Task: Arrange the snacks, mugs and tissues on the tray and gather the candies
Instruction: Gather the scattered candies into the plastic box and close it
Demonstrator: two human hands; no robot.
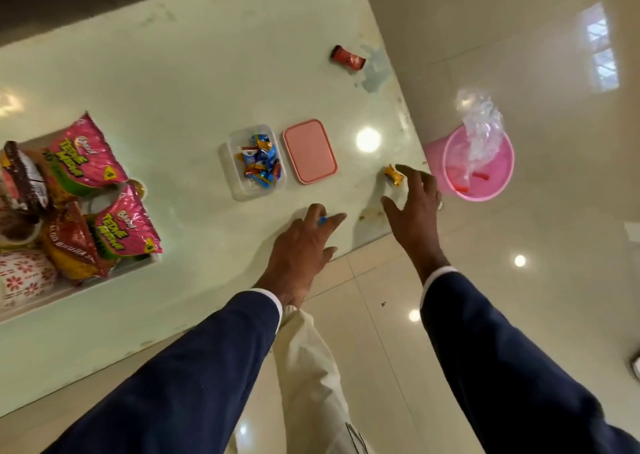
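Head view, looking down on a pale green counter (166, 83). Clear candy box (254, 163), lid off, sits near the counter's middle and holds a small heap of blue, orange and red wrapped candies (261, 161). Pink lid (309, 151) lies flat just beside the box, on its right, not touching it. Orange candy (394, 176) lies loose near the counter's right edge; red candy (347, 58) lies alone toward the far right corner, well apart from the box. Right hand (414, 194) hovers with fingers spread wide, fingertips just beside the orange candy; whether they touch it cannot be told. Left hand (304, 242) reaches over the near edge of the counter with fingers curled around a small blue candy (322, 220), only a part of which shows between the fingers. White tray (52, 298) stands at the left edge of the view, carrying two pink snack packets (86, 156), a red and yellow packet (74, 246), a brown packet (24, 176) and a flowered tissue pack (24, 273). Both arms wear dark blue sleeves (194, 367) with white cuffs. Pink bucket (476, 163) stands on the glossy tiled floor (519, 315) beside the counter's right edge, with a crumpled clear plastic bag (479, 124) rising out of it.
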